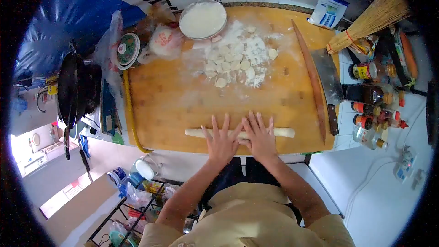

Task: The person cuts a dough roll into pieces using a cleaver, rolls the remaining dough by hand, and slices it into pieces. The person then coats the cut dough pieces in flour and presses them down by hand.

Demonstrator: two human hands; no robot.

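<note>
The dough roll [284,132] lay near the front edge of the wooden board [164,100], just below the middle of the frame, with its long axis running almost level from left to right. One end pointed left and looked narrower; the other, blunter end pointed right toward the long tapered stick [312,82]. The left hand [222,142] and the right hand [259,139] rested side by side across the middle of the roll, palms down, fingers open and spread, pointing toward the top of the frame, and gripping nothing. Whether the thumbs touched could not be told. Above them, at upper center, small pieces of dough [235,65] lay scattered in loose flour [258,55], with a bowl of flour [203,19] at their upper left. On the right side of the board, the stick and a cleaver [327,77] both ran roughly up and down the frame, crosswise to the roll. Farther right stood bottles and jars [375,96], below a straw broom [370,18] at upper right. A dark pan [71,87] sat at the left, and a black rack [146,208] with bags stood at lower left on the floor.
</note>
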